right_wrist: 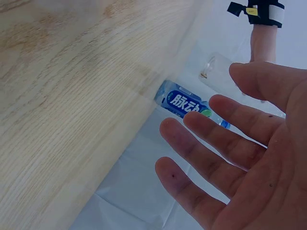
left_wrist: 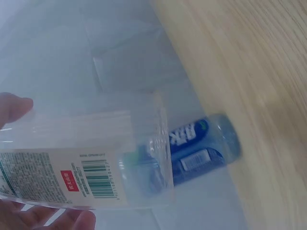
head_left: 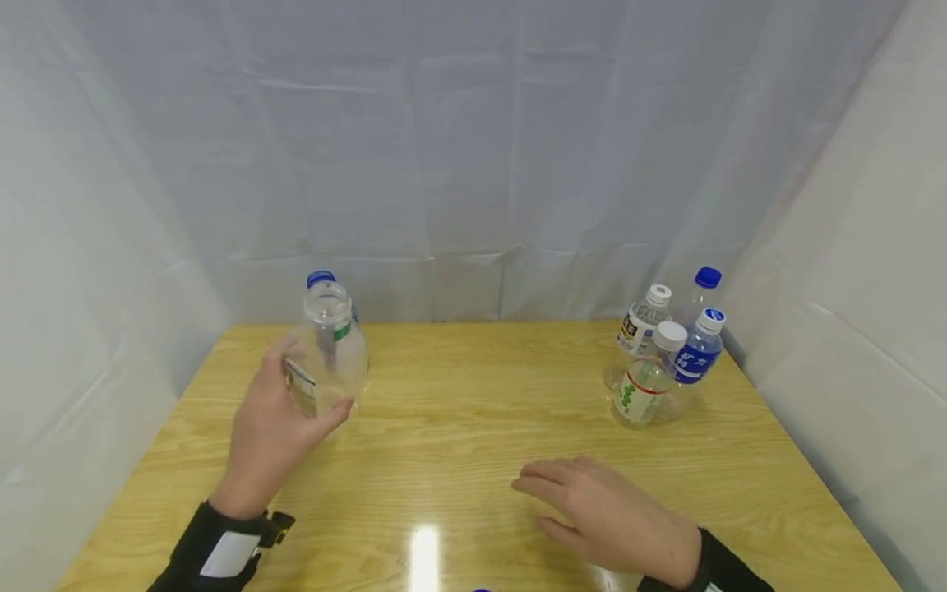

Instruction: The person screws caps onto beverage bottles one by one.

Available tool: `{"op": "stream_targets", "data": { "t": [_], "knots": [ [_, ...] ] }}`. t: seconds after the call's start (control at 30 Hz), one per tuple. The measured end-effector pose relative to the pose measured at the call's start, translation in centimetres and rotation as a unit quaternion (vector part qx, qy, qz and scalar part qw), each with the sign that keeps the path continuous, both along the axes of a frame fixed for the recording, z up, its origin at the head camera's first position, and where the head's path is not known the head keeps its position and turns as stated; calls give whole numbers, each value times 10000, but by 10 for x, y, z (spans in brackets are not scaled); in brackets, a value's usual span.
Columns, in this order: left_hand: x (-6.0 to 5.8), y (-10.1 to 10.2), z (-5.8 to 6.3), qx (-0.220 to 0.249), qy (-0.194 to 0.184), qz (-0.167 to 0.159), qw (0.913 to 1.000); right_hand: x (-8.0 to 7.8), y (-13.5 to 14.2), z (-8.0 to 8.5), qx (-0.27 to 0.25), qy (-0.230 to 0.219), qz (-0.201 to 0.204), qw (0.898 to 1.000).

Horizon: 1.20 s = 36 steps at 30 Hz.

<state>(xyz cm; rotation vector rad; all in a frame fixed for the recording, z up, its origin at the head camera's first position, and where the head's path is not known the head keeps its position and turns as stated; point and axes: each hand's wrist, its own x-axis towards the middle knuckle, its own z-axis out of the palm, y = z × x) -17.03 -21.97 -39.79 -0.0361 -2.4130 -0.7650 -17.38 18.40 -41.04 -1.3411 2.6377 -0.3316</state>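
My left hand [head_left: 266,427] grips a large clear plastic bottle [head_left: 329,353] round its side, thumb across from the fingers. This bottle has an uncapped mouth and a pale label with a barcode [left_wrist: 100,179]. Just behind it stands a blue-labelled bottle [left_wrist: 192,148] with a blue cap [head_left: 321,278], partly hidden in the head view. Over the front right of the table my right hand [head_left: 610,518] holds nothing. In the right wrist view the right hand's fingers [right_wrist: 211,158] are spread and loosely extended, palm showing.
At the back right several bottles stand close together: a red-and-green-labelled one [head_left: 639,395] with a white cap, a blue-labelled one [head_left: 695,358], a white-labelled one [head_left: 635,330] and one with a dark blue cap [head_left: 708,278]. White sheeting [head_left: 459,164] surrounds the wooden table [head_left: 459,395].
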Motion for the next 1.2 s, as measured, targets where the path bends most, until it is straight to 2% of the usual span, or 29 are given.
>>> {"op": "stream_targets", "data": {
  "t": [0.13,0.33,0.5,0.67,0.8,1.0,1.2],
  "knots": [
    [4,15,3,-89,155,-263,9995,1,2,-2,-29,-73,4,10000],
    [14,35,1,-534,216,-745,9956,4,4,-5,-167,146,111,9997],
    [19,48,-2,-886,556,-1012,9894,5,5,-6,-136,241,105,9996],
    [24,57,-3,-1079,776,-1175,9841,6,5,-5,-183,-33,82,9998],
    [28,65,-6,-1152,747,-1340,9814,8,7,-6,-282,-380,91,9988],
    [31,74,-10,-1223,666,-1515,9786,14,10,-14,-548,-116,421,9975],
    [33,78,-11,-1345,716,-1497,9769,19,10,-27,-739,-333,821,9933]
  ]
}}
